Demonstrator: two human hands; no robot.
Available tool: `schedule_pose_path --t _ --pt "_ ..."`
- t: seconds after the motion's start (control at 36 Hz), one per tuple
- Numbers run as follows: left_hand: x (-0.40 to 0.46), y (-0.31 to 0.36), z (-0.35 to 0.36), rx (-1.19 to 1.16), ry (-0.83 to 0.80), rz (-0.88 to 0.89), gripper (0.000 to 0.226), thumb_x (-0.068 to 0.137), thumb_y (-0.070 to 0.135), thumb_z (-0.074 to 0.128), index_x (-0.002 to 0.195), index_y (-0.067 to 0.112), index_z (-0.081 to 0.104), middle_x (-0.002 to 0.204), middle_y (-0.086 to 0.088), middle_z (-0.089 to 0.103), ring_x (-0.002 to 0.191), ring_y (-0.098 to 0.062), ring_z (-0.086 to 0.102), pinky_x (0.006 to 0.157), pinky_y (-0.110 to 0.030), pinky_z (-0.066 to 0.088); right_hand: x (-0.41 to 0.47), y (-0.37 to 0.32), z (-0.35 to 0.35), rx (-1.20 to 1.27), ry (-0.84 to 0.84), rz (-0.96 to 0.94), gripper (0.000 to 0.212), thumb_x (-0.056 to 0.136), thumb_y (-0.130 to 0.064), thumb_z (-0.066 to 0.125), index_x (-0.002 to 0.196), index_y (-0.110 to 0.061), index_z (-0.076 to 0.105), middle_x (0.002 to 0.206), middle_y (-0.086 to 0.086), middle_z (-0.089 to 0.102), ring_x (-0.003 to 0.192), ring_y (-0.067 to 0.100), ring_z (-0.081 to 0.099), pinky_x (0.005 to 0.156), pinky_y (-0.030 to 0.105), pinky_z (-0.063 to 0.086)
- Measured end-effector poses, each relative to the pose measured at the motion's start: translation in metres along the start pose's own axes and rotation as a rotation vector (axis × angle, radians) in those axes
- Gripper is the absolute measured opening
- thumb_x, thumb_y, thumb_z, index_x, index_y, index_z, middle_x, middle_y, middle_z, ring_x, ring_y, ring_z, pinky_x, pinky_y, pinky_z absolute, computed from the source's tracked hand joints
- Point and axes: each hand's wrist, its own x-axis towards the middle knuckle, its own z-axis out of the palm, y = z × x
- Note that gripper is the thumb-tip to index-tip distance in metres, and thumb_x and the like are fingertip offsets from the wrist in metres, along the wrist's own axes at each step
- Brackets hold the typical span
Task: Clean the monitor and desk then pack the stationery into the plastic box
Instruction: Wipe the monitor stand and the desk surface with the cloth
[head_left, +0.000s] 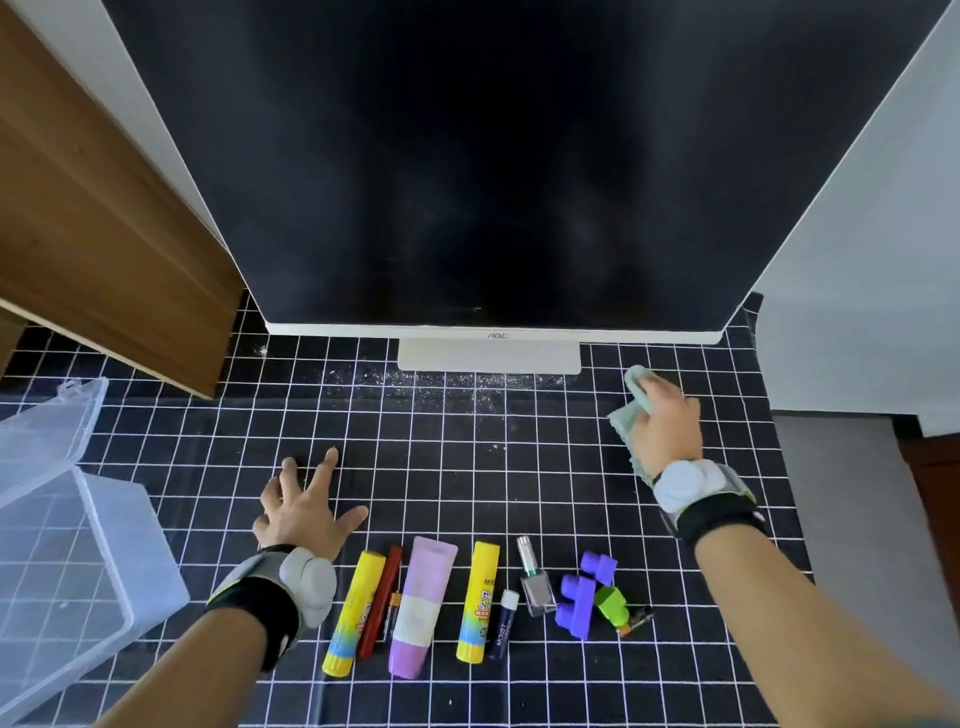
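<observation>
While the right hand (667, 421) is gripping a cloth (631, 415), the left hand (301, 506) is lying spread, stationery (415, 605) just behind its fingers, box (78, 545) lying open leftward.

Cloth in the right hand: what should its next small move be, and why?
Probably sweep the cloth, gripped by the right hand, leftward along the desk mat in front of the monitor stand. White dust lies scattered there, unwiped, beside the cloth's present spot. The left hand rests spread on the mat, clear of that path.
</observation>
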Motion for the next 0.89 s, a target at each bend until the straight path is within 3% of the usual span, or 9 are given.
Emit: schedule_pose_path --t 0.08,0.28,0.39,0.61,0.89 --pt "0.0 0.0 0.0 0.001 0.0 0.003 0.09 0.085 0.064 0.062 0.154 0.048 0.007 0.164 -0.007 0.004 0.148 -0.035 0.009 0.112 -0.058 0.03 -0.002 -0.02 0.018 -0.058 -0.104 -0.123 0.055 0.076 0.002 0.056 0.128 -0.016 0.062 0.134 0.002 0.06 0.119 0.026 0.056 0.086 0.028 0.023" --pt "-0.001 0.0 0.0 -0.002 0.001 -0.003 0.089 0.086 0.062 0.062 0.154 0.048 0.007 0.164 -0.007 0.003 0.148 -0.035 0.009 0.111 -0.057 0.03 -0.015 -0.08 0.031 -0.092 -0.134 -0.066 0.043 0.084 -0.003 0.057 0.126 -0.011 0.06 0.137 0.004 0.055 0.097 0.035 0.051 0.081 0.041 0.047" --pt "-0.001 0.001 0.0 0.0 0.003 -0.003 0.089 0.086 0.063 0.062 0.154 0.049 0.006 0.164 -0.006 0.002 0.148 -0.034 0.009 0.112 -0.057 0.03 -0.018 -0.103 0.028 -0.139 -0.189 0.016 0.039 0.087 -0.007 0.057 0.126 -0.011 0.057 0.137 0.007 0.05 0.106 0.036 0.047 0.08 0.043 0.047" --pt "-0.001 0.0 0.001 0.004 0.001 -0.003 0.088 0.086 0.063 0.06 0.153 0.05 0.005 0.165 -0.006 0.001 0.149 -0.034 0.007 0.112 -0.056 0.029 -0.025 -0.143 0.042 -0.255 -0.255 0.068 0.052 0.088 -0.014 0.057 0.138 -0.007 0.043 0.14 0.015 0.041 0.119 0.037 0.044 0.088 0.043 0.045" --pt "0.001 -0.001 0.005 0.003 0.008 0.003 0.089 0.086 0.064 0.061 0.153 0.05 0.005 0.165 -0.007 0.001 0.149 -0.035 0.007 0.112 -0.058 0.029 -0.031 -0.167 0.049 -0.224 -0.336 0.003 0.057 0.089 -0.012 0.053 0.143 -0.008 0.034 0.143 0.011 0.035 0.128 0.034 0.037 0.09 0.045 0.045"
